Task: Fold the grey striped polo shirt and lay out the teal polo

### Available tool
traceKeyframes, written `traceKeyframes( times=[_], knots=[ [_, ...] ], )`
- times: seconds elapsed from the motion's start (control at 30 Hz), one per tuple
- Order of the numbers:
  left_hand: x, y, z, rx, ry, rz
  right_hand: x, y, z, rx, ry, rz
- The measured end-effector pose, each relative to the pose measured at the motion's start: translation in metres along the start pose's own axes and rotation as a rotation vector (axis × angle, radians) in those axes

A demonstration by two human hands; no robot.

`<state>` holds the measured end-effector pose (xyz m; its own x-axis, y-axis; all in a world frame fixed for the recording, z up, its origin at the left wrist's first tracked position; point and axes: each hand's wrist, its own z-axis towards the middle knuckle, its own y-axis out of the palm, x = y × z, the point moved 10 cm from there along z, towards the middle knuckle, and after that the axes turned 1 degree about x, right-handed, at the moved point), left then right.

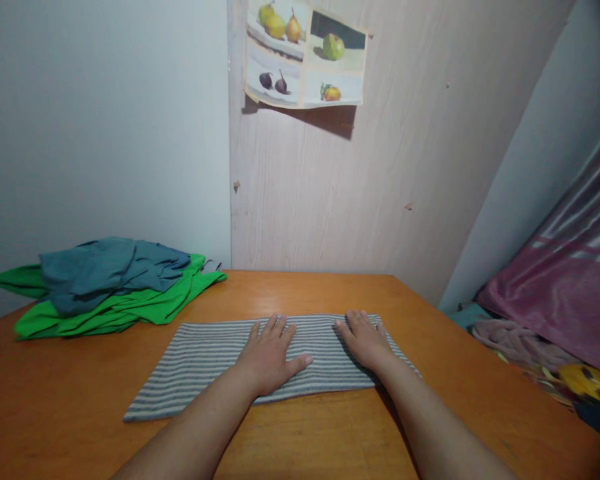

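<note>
A grey-and-white striped cloth [200,360] lies flat on the orange-brown wooden table [320,440], a wide strip with fairly straight edges. Whether it is folded in layers I cannot tell. My left hand [270,360] rests palm down near the cloth's middle, fingers spread and thumb pointing right. Toward the cloth's right end, my right hand [365,339] also lies flat on it, with its fingers apart. Neither hand grips the fabric. The parts of the cloth under both hands and the left forearm are hidden.
Crumpled blue-grey fabric [115,267] lies on bright green fabric [130,313] at the table's back left. A sheet of fruit paintings [305,57] hangs on the wall behind. Beyond the table's right edge are a pink curtain [565,293] and a heap of soft things [525,343].
</note>
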<state>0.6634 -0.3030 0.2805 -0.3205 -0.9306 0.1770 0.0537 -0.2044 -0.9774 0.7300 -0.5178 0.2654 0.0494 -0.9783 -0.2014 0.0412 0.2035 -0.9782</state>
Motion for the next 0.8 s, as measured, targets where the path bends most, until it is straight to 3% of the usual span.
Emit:
traceKeyframes(
  times=[0.17, 0.27, 0.43, 0.8],
  knots=[
    [0.008, 0.0, -0.007, -0.007, 0.088, -0.039, -0.063, 0.0, -0.033, -0.04, -0.289, 0.109],
    [0.009, 0.006, -0.011, -0.063, 0.125, -0.071, -0.084, 0.004, -0.047, -0.055, -0.364, 0.121],
    [0.009, 0.01, -0.011, -0.111, 0.12, -0.065, -0.089, 0.013, -0.051, -0.092, -0.375, 0.059],
    [0.008, 0.009, -0.009, -0.1, 0.111, -0.058, -0.081, 0.008, -0.046, -0.091, -0.308, 0.046]
  ],
)
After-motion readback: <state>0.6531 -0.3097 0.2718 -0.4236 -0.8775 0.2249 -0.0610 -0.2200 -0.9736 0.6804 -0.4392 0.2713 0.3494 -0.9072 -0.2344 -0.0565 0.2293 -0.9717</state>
